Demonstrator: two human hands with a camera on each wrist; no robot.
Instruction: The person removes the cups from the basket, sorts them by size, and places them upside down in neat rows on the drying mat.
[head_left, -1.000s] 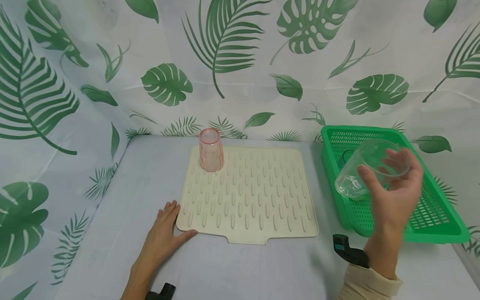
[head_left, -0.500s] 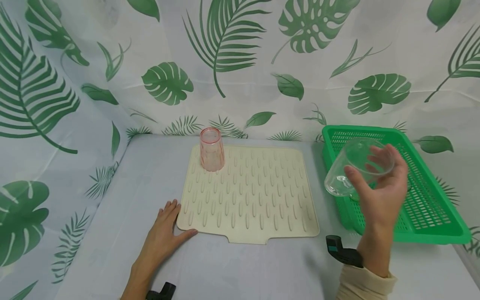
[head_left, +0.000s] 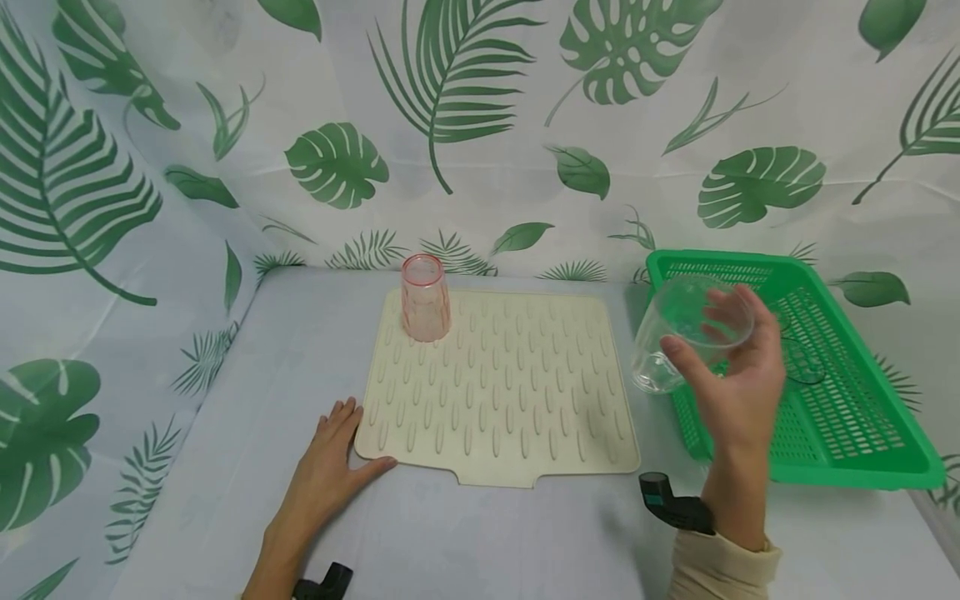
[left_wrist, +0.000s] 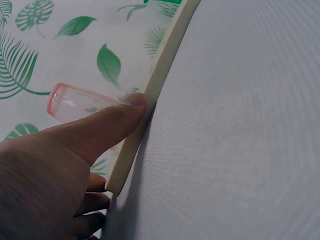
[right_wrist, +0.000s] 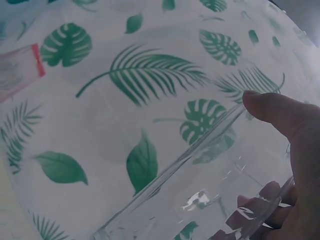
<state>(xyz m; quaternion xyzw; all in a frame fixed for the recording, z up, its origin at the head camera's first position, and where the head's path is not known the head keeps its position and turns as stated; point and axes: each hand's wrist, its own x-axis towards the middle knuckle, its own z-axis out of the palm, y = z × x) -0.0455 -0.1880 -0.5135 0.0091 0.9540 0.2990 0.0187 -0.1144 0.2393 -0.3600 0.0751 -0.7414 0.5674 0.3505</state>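
Note:
My right hand (head_left: pixel 738 383) holds a clear glass (head_left: pixel 678 333) in the air, tilted, over the left side of the green basket (head_left: pixel 862 462). In the right wrist view the thumb and fingers lie around the clear glass (right_wrist: pixel 165 215). My left hand (head_left: pixel 322 475) rests at the near left corner of the cream ridged mat (head_left: pixel 495 392), its thumb on the front edge, as the left wrist view also shows at the mat's edge (left_wrist: pixel 160 75). A pink glass (head_left: pixel 425 304) stands on the mat's far left corner.
Inside the basket lies at least one more clear glass (head_left: pixel 802 362), partly hidden behind my right hand. A leaf-patterned sheet (head_left: pixel 480 208) hangs behind the table (head_left: pixel 480 542). Black wrist cameras sit on both wrists.
My right hand has moved left with the clear glass, from above the basket toward the mat. The left hand and the pink glass have stayed in place.

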